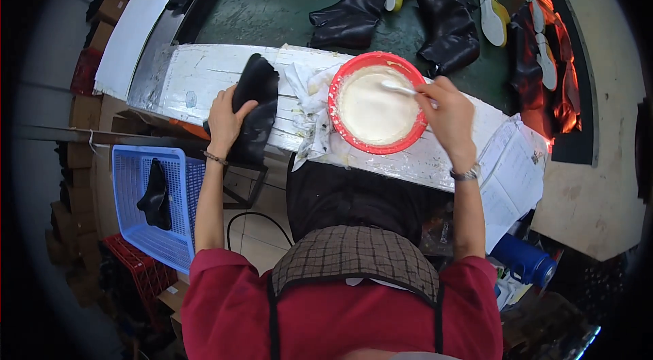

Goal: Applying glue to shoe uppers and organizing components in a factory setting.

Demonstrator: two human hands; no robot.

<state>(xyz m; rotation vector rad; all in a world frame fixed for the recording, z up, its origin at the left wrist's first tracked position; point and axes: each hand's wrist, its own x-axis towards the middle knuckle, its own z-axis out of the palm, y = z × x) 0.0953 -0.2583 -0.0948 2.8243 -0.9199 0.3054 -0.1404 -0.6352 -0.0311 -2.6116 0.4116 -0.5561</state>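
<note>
My left hand (226, 121) grips a black leather boot upper (257, 98) by its side, thumb lying across it. The upper stands over the near edge of the white board. A brush with a pale, coated tip (396, 87) is pinched in my right hand (449, 115). Its tip is over or in the creamy white paste (377, 115), most likely glue, and I cannot tell how deep. That paste fills a red plastic bowl (335, 118) resting on the board, to the right of the upper.
Crumpled white cloth (309, 115) lies left of the bowl. Beyond, a dark green conveyor belt (272, 3) carries black boot uppers (354, 13) and yellow-and-white soles (493, 19). A red glow lights the belt's right end. A blue basket (183, 224) holding a black piece stands lower left; papers (513, 176) hang at right.
</note>
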